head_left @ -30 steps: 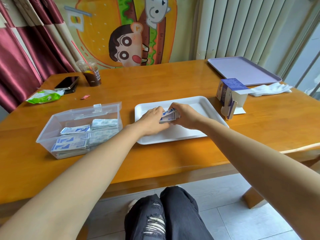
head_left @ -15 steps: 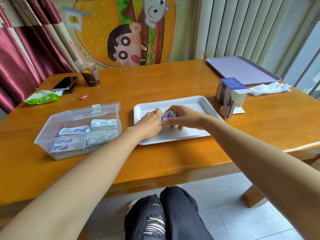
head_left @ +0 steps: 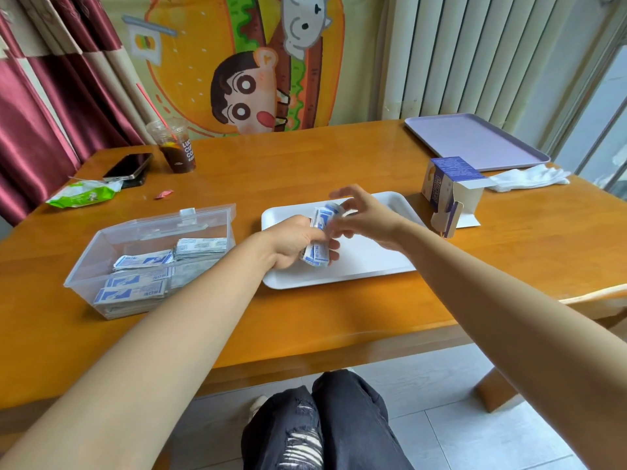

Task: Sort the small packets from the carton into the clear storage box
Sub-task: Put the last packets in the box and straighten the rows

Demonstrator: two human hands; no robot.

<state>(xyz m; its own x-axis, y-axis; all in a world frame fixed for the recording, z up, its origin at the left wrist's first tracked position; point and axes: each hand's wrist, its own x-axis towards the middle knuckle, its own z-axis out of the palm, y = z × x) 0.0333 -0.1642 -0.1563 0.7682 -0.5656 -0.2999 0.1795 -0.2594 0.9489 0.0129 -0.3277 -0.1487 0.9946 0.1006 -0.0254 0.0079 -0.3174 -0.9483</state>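
Here, left hand (head_left: 289, 239) grips packets (head_left: 317, 253) over the white tray (head_left: 373, 262), right hand (head_left: 369, 218) spread.

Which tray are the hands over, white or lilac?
The white tray, nearest the clear box; the left hand grips packets above it. The lilac tray lies far right.

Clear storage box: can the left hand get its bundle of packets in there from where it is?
Probably yes. The clear storage box sits just left of the left hand, its top looks open, and only bare table lies between.
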